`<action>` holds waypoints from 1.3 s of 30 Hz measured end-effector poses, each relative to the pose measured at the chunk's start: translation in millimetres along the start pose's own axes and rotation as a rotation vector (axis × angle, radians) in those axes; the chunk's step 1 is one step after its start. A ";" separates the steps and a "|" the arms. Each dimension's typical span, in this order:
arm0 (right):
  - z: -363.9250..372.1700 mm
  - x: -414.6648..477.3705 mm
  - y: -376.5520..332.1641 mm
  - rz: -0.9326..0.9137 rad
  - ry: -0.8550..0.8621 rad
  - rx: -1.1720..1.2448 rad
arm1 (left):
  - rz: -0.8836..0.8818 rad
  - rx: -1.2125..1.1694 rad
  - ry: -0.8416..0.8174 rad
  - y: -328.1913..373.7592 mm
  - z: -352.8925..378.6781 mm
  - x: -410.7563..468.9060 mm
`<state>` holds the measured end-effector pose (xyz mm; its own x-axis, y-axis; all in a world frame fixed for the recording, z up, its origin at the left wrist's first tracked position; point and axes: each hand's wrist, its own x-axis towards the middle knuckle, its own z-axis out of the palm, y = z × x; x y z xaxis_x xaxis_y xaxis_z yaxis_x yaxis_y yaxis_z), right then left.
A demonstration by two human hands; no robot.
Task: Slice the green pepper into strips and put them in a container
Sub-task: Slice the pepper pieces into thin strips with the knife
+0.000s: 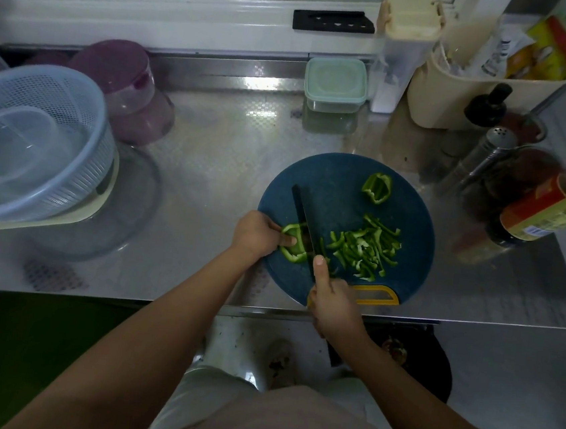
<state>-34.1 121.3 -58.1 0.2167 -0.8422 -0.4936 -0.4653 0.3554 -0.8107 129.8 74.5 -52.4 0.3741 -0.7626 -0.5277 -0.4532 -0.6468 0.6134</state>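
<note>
Two uncut bits of green pepper sit on the round cutting board (339, 192): a chunk (377, 187) at its far side and a pepper piece (292, 248) at its left edge, pinched by our left hand (255, 234). Our right hand (333, 303) grips the knife (304, 213) (blade on that piece). Strips (365, 247) lie right of the board's centre.

the left hand (255, 234) and right hand (331, 303) are bare, the nails short and plain; the right thumbnail shows rounded. the left forearm (174, 307) and right forearm (397, 376) are bare right to the frame's edge. a plain, pale pinkish-beige top (304, 426) covers the belly. whitish legwear (206, 395) shows beyond it, trousers or shorts, cannot tell.
</note>
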 end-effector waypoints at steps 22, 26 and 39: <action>12.5 0.6 30.9 0.019 0.013 0.094 | -0.106 -0.060 -0.042 2.4 0.5 6.0; 11.4 -5.0 32.4 -0.023 0.019 0.119 | -0.107 -0.055 -0.050 2.3 -0.1 7.2; 10.2 -7.3 31.2 -0.071 0.016 0.129 | -0.170 -0.007 -0.092 10.0 -4.2 9.4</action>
<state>-41.4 142.6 -83.0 0.2307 -0.8731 -0.4294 -0.3353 0.3430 -0.8775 132.2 60.8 -48.8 0.3694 -0.6382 -0.6755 -0.3842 -0.7667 0.5143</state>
